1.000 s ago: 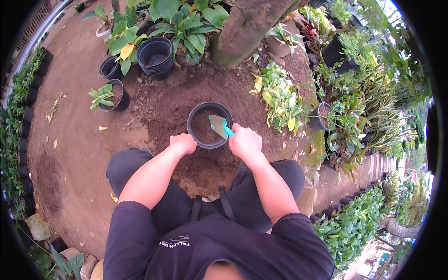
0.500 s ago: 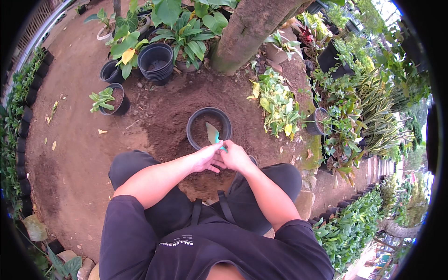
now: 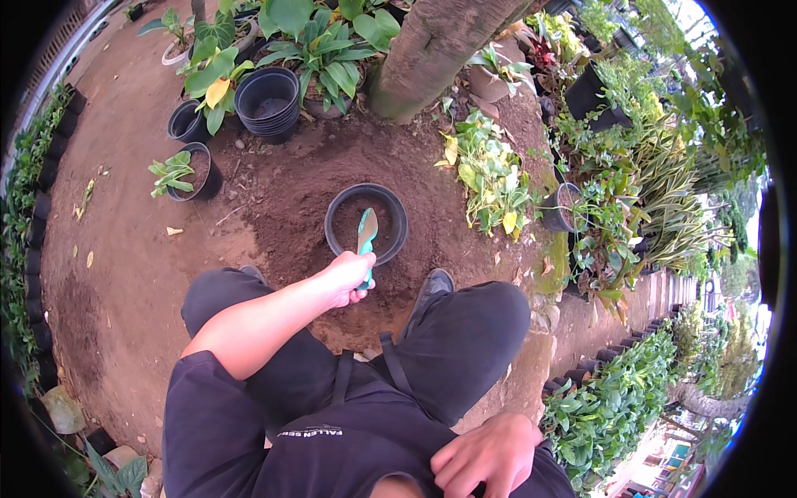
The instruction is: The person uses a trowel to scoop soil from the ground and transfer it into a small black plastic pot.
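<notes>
My left hand (image 3: 353,276) is closed around the turquoise handle of a small hand trowel (image 3: 367,234). The trowel's blade points away from me, over a round black plastic pot (image 3: 398,241) on the ground between my legs. Dark soil (image 3: 357,217) lies inside that pot. My right hand (image 3: 488,455) is raised close to my chest at the lower right, away from the pot. Its fingers are curled, with the tips out of sight, so whatever they may hold is hidden.
Loose dark soil (image 3: 290,178) surrounds the pot. Beyond it stand stacked black pots (image 3: 267,104), a small potted plant (image 3: 197,170) and a tree trunk (image 3: 419,70). A leafy yellow-green plant (image 3: 490,174) grows at the right. My shoe (image 3: 432,290) is near the pot.
My right hand has let go of the trowel and moved back to my chest. The left hand now grips the trowel's handle alone, and the blade has swung more upright in view.
</notes>
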A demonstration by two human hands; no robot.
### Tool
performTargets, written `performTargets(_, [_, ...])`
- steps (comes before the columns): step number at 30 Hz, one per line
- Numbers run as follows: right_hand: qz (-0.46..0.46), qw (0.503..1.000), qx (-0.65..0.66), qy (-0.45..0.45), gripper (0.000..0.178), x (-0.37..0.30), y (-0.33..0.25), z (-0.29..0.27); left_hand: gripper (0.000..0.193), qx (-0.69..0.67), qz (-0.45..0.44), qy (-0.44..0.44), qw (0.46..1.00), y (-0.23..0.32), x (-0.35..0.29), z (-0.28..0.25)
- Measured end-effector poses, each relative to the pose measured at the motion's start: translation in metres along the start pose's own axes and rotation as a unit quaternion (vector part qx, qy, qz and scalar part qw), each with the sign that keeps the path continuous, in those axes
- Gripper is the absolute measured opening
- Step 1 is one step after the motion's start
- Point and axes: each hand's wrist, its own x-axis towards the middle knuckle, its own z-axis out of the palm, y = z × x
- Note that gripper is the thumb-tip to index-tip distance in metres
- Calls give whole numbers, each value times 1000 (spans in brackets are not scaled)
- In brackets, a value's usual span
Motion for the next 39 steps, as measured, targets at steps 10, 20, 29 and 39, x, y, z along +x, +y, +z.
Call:
performTargets(10, [50, 991, -113, 49, 13, -5, -5, 3, 32, 178, 59, 96, 978, -4, -1, -1])
performTargets(20, [-39, 906, -169, 385, 18, -12, 26, 34, 35, 245, 99, 106, 959, -6, 6, 1])
performTargets(29, [-173, 874, -1, 454, 27, 30, 25, 19, 32, 283, 76, 100, 951, -6, 7, 3])
performTargets(39, [-327, 881, -8, 342, 13, 74, 54, -6, 35, 285, 67, 79, 953, -5, 12, -1])
